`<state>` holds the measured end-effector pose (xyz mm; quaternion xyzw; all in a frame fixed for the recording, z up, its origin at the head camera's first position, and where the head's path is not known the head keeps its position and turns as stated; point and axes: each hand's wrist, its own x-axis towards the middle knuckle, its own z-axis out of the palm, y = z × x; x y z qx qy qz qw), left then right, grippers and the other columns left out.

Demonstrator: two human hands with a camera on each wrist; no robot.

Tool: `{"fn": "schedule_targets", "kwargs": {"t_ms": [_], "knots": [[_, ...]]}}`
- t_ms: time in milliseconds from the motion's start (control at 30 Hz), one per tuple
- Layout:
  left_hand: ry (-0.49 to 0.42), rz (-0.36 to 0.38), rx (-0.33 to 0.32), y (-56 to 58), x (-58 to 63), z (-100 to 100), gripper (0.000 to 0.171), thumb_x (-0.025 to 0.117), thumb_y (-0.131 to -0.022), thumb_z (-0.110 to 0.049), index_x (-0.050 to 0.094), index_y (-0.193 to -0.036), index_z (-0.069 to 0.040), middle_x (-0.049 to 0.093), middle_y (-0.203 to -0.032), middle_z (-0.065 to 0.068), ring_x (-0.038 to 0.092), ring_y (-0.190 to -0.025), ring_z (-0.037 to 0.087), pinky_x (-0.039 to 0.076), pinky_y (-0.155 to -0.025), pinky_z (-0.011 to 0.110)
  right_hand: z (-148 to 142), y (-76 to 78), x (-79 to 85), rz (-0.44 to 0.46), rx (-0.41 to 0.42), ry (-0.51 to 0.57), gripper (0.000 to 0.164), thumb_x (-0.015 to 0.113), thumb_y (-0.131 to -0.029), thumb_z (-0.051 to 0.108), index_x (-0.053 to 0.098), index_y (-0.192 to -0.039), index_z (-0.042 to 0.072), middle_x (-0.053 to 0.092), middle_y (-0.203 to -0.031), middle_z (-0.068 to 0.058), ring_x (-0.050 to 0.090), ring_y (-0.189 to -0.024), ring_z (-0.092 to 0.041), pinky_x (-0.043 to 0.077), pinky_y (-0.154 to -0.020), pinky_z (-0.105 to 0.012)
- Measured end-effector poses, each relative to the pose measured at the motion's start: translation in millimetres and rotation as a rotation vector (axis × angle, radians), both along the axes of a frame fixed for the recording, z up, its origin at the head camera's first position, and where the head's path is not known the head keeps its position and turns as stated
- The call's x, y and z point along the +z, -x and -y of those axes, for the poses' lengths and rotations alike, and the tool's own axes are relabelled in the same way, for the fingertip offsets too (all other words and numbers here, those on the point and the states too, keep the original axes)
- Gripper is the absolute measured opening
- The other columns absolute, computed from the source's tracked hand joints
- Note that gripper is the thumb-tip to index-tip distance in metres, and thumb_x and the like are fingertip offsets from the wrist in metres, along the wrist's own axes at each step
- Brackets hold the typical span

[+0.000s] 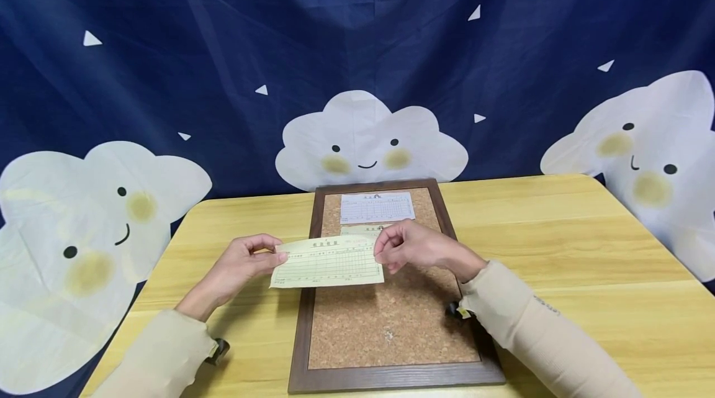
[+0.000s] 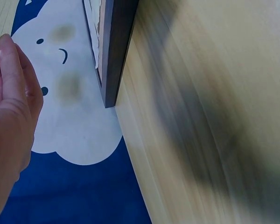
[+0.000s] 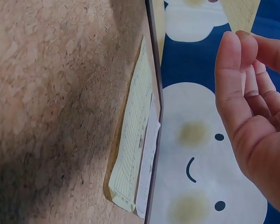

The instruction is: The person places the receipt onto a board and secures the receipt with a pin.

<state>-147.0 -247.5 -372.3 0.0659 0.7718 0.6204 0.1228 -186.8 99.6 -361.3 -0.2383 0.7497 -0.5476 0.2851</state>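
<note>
A pale yellow printed form (image 1: pixel 329 264) is held up over the cork board (image 1: pixel 391 330), tilted toward me. My left hand (image 1: pixel 248 258) pinches its left edge between thumb and fingers. At the opposite edge, my right hand (image 1: pixel 410 246) pinches the paper near its upper right side. In the right wrist view, a small yellowish bit (image 3: pixel 243 32) shows at those fingertips; its kind is unclear. A white printed form (image 1: pixel 377 208) lies at the top of the board. Just below it is another yellow form (image 3: pixel 133 135), mostly hidden in the head view by the held sheet.
The cork board has a dark brown wooden frame (image 1: pixel 396 377) and lies on a light wood table (image 1: pixel 558 274). A small pale mark (image 1: pixel 388 336) shows low on the cork. Behind the table hangs a dark blue cloth (image 1: pixel 357 25) with clouds.
</note>
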Motion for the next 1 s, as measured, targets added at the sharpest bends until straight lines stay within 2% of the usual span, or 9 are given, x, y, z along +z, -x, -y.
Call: {"fn": "schedule_targets", "kwargs": {"t_ms": [133, 267, 500, 1000], "knots": [[-0.009, 0.003, -0.002, 0.9, 0.1, -2.6, 0.031, 0.069, -0.092, -0.003, 0.057, -0.113, 0.015, 0.071, -0.101, 0.014, 0.070, -0.089, 0.013, 0.057, -0.082, 0.031, -4.3, 0.1, 0.9, -0.009, -0.002, -0.007, 0.007, 0.067, -0.091, 0.000, 0.066, -0.094, -0.006, 0.063, -0.077, -0.004, 0.063, -0.067, -0.016, 0.059, -0.075, -0.042], [-0.020, 0.003, -0.006, 1.2, 0.7, -5.5, 0.031, 0.070, -0.092, -0.003, 0.057, -0.113, 0.015, 0.071, -0.102, 0.016, 0.070, -0.090, 0.013, 0.057, -0.083, 0.031, -7.9, 0.3, 1.2, -0.028, -0.005, -0.014, 0.008, 0.067, -0.091, 0.002, 0.066, -0.094, -0.006, 0.063, -0.078, -0.005, 0.063, -0.068, -0.015, 0.059, -0.073, -0.037], [-0.033, 0.006, -0.009, 2.3, 1.0, -10.7, 0.028, 0.070, -0.091, -0.002, 0.058, -0.111, 0.015, 0.070, -0.102, 0.015, 0.070, -0.090, 0.012, 0.057, -0.082, 0.030, -13.1, 0.1, 0.1, -0.038, -0.011, -0.022, 0.008, 0.068, -0.091, 0.002, 0.066, -0.093, -0.006, 0.062, -0.076, -0.005, 0.063, -0.066, -0.015, 0.059, -0.074, -0.044], [-0.052, -0.009, -0.023, 4.9, -3.2, -23.0, 0.025, 0.070, -0.089, 0.002, 0.060, -0.108, 0.014, 0.071, -0.099, 0.013, 0.070, -0.088, 0.012, 0.057, -0.081, 0.030, -26.7, -1.2, -0.7, -0.060, 0.008, -0.025, 0.008, 0.066, -0.092, 0.002, 0.065, -0.092, -0.006, 0.063, -0.077, -0.006, 0.062, -0.067, -0.015, 0.059, -0.072, -0.038]]}}
